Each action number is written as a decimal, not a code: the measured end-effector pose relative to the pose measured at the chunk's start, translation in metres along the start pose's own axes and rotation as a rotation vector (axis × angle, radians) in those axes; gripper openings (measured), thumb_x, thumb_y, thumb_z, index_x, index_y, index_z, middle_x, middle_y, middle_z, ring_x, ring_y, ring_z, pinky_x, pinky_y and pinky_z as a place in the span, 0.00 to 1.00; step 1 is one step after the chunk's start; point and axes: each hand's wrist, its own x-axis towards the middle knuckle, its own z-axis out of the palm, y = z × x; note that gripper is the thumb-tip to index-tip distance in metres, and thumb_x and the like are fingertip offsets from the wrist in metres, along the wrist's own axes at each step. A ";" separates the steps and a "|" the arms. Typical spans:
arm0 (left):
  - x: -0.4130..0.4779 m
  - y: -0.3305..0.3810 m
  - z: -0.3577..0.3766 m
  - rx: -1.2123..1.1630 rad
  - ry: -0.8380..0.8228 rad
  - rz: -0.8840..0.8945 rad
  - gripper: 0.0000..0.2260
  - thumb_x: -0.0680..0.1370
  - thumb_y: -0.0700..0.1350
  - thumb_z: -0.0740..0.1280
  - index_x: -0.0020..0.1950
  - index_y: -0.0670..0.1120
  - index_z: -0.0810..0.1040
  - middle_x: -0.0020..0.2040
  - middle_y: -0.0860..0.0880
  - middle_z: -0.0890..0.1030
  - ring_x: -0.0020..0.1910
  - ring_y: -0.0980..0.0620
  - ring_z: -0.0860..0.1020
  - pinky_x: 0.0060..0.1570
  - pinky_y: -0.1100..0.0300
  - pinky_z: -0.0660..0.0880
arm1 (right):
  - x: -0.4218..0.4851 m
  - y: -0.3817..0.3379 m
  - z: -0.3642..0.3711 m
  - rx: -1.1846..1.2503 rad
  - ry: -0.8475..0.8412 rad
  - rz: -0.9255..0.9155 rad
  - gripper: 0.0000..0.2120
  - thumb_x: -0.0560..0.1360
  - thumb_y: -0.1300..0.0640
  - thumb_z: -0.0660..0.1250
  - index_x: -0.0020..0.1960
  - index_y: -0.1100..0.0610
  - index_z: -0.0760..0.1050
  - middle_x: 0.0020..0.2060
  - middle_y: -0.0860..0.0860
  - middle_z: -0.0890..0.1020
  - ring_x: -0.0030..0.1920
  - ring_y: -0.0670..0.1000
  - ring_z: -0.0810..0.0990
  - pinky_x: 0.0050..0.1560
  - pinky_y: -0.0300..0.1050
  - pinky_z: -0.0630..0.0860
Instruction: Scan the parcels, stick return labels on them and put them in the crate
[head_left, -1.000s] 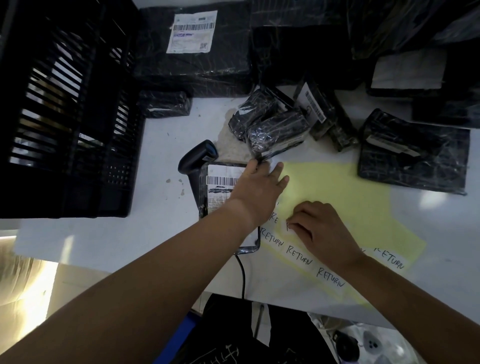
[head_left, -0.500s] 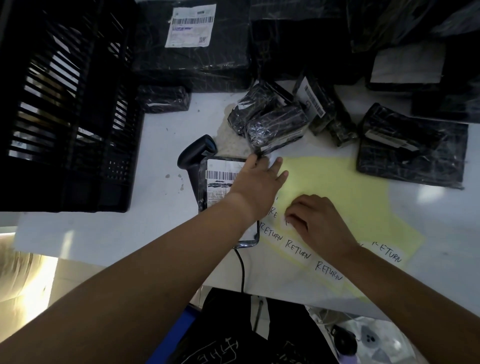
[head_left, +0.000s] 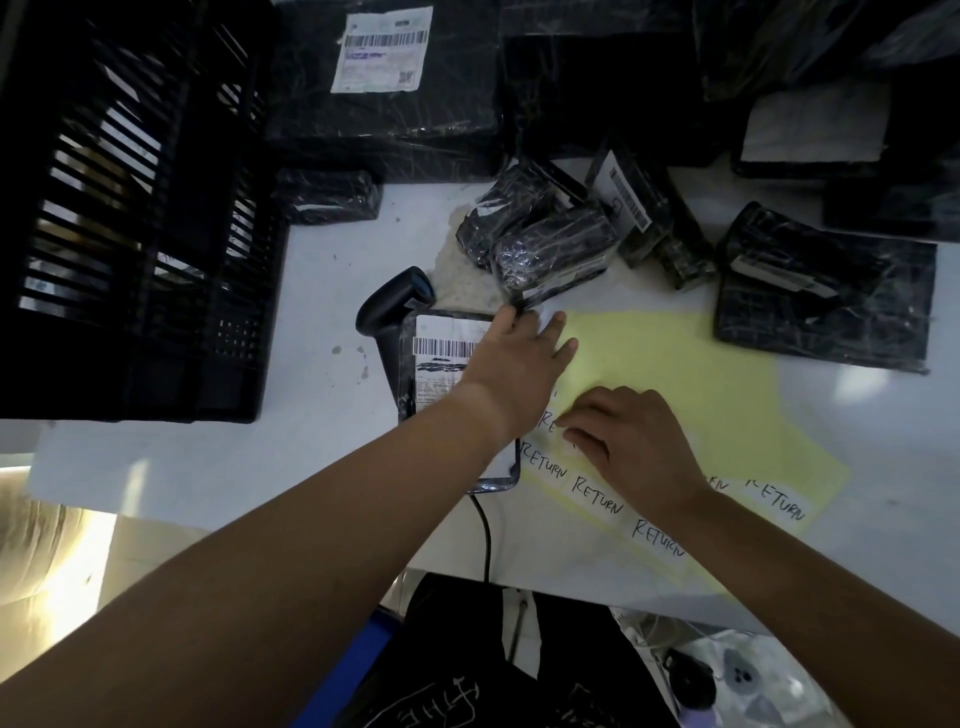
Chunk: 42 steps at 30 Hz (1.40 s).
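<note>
The parcel (head_left: 441, 364) you were handling lay flat on the white table (head_left: 322, 457), wrapped in black film. Its white shipping label faced up with a barcode across the top, and the print below the barcode was too blurred to read. Your left hand (head_left: 519, 364) lay palm down on the parcel's right half, fingers straight and spread, pressing rather than gripping.

Just to its right, your right hand (head_left: 628, 447) sat on the yellow sheet (head_left: 675, 364) with fingers curled down at one white strip. I could not tell whether they had pinched that strip. Along the sheet's near edge ran the RETURN labels (head_left: 597, 501), white strips each handwritten "RETURN" in black capitals, some partly covered by your wrist.

The black scanner (head_left: 395, 301) lay against the parcel's left edge, and a black cable (head_left: 485, 525) ran off the near table edge.

The black slatted crate (head_left: 130, 208) stood at the far left. Behind it was a large parcel (head_left: 384, 135) with a barcoded label. Farther right a cluster of small parcels (head_left: 550, 244) touched the sheet's far corner, one of them showing a barcode strip. A flat parcel (head_left: 826, 312) lay off to the right.
</note>
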 end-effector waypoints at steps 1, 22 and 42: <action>0.000 0.000 0.000 -0.002 0.002 0.000 0.28 0.85 0.52 0.54 0.83 0.48 0.49 0.83 0.42 0.50 0.77 0.39 0.58 0.73 0.41 0.53 | -0.001 0.001 0.001 -0.011 -0.001 -0.017 0.04 0.76 0.55 0.69 0.49 0.50 0.83 0.45 0.45 0.81 0.39 0.52 0.76 0.40 0.47 0.67; -0.002 -0.001 -0.004 -0.005 -0.029 0.002 0.31 0.83 0.51 0.57 0.83 0.49 0.47 0.83 0.43 0.48 0.78 0.40 0.57 0.74 0.42 0.51 | -0.003 0.012 0.005 0.031 0.006 -0.084 0.06 0.79 0.54 0.67 0.50 0.52 0.83 0.48 0.47 0.82 0.39 0.51 0.76 0.42 0.47 0.66; -0.001 0.000 0.002 -0.015 0.012 -0.004 0.29 0.84 0.52 0.56 0.83 0.49 0.49 0.83 0.42 0.50 0.77 0.39 0.58 0.74 0.41 0.51 | 0.009 0.007 -0.006 -0.047 -0.086 -0.080 0.03 0.77 0.57 0.67 0.45 0.52 0.79 0.41 0.46 0.79 0.36 0.52 0.76 0.37 0.48 0.68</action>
